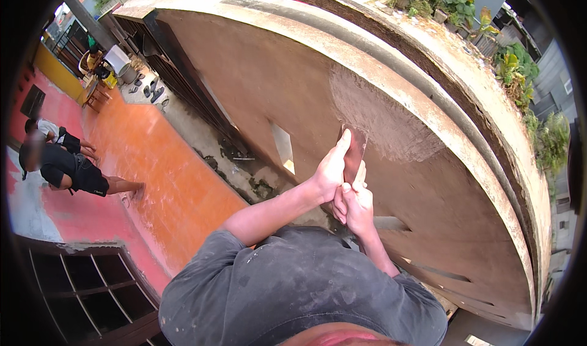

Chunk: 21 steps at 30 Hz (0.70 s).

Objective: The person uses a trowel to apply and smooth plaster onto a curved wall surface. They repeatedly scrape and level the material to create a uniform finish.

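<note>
A flat, reddish-brown rectangular piece (pixel 354 155) stands upright in front of my chest, close to the brown wall (pixel 269 80); its exact kind is unclear. My left hand (pixel 330 173) grips it, with the thumb stretched along its left edge and the other fingers partly hidden. Against its lower end, my right hand (pixel 358 206) is closed, the thumb bent and a finger reaching up beside the piece. Both hands touch each other there. Behind the piece's top, a paler, rough patch (pixel 382 116) marks the wall's surface.
The wall has slot openings (pixel 282 144) and a thick ledge (pixel 428 89) on top. To the left lies an orange floor (pixel 162 168), where a person in black (pixel 79 171) stands beside another person (pixel 52 130). Sandals (pixel 153 91) and a bucket (pixel 127 72) sit farther back.
</note>
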{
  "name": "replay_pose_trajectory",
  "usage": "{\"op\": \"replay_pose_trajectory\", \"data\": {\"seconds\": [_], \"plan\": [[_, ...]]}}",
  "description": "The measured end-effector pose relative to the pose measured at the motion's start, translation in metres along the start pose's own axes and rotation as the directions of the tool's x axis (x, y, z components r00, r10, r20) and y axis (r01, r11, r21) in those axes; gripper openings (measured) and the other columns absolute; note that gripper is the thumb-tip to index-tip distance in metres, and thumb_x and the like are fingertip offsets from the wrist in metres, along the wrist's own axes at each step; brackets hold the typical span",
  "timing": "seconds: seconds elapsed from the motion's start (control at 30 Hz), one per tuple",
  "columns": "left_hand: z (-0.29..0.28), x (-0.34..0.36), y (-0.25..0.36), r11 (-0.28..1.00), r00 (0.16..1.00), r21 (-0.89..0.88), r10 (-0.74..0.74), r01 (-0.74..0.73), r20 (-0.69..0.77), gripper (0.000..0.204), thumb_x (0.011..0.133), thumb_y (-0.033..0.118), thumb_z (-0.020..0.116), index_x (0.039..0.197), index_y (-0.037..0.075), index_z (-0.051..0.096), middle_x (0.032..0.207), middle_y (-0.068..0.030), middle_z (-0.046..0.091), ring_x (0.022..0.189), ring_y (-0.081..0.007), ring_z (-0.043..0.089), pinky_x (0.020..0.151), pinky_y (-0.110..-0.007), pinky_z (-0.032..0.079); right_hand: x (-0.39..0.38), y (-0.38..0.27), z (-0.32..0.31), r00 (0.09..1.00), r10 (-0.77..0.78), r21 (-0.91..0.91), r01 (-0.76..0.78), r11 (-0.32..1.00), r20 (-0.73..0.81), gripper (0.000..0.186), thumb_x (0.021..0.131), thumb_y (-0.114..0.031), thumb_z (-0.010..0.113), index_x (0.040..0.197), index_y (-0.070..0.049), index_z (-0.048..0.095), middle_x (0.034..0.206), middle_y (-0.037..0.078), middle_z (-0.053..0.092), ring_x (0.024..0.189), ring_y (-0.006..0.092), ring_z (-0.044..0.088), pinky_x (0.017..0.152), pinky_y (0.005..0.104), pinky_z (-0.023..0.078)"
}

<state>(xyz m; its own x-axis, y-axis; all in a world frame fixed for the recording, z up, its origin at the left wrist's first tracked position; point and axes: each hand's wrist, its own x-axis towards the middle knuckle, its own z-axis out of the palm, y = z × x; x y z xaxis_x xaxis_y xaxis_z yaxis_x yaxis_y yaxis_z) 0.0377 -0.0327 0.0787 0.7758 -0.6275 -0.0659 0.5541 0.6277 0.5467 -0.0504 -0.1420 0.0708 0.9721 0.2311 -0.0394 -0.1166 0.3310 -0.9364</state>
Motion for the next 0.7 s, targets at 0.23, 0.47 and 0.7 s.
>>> {"op": "replay_pose_trajectory", "data": {"seconds": [0.23, 0.47, 0.7], "plan": [[-0.005, 0.000, 0.010, 0.999, 0.999, -0.002, -0.035, 0.035, -0.001, 0.066, 0.106, 0.068, 0.021, 0.088, 0.014, 0.054, 0.054, -0.0119, 0.053, 0.054, -0.0237, 0.054, 0.065, -0.037, 0.050, 0.008, -0.002, 0.011, 1.000, 0.004, 0.010, -0.003, 1.000, -0.013, 0.045, 0.112, -0.025, 0.042, 0.071, -0.006, 0.047, 0.056, -0.001, 0.044, 0.042, 0.0084, 0.041, 0.041, 0.0245, 0.034], [-0.012, 0.010, 0.028, 0.996, 0.995, -0.078, 0.058, -0.051, 0.081, 0.065, 0.107, 0.064, 0.030, 0.089, 0.008, 0.056, 0.060, -0.0084, 0.057, 0.051, -0.0193, 0.058, 0.054, -0.033, 0.051, 0.031, -0.009, 0.019, 1.000, 0.009, 0.096, -0.009, 0.995, -0.003, 0.043, 0.112, -0.027, 0.045, 0.075, -0.005, 0.048, 0.056, 0.000, 0.044, 0.042, 0.0083, 0.039, 0.040, 0.0248, 0.034], [-0.009, 0.000, 0.003, 0.998, 0.998, 0.025, 0.060, -0.060, 0.003, 0.063, 0.108, 0.062, 0.024, 0.095, 0.010, 0.055, 0.056, -0.0109, 0.056, 0.053, -0.0232, 0.058, 0.064, -0.037, 0.055, 0.006, 0.004, 0.019, 0.995, 0.009, 0.187, 0.010, 0.982, -0.098, 0.035, 0.111, -0.027, 0.044, 0.085, -0.004, 0.046, 0.053, 0.001, 0.040, 0.037, 0.0086, 0.036, 0.036, 0.0246, 0.032]]}}
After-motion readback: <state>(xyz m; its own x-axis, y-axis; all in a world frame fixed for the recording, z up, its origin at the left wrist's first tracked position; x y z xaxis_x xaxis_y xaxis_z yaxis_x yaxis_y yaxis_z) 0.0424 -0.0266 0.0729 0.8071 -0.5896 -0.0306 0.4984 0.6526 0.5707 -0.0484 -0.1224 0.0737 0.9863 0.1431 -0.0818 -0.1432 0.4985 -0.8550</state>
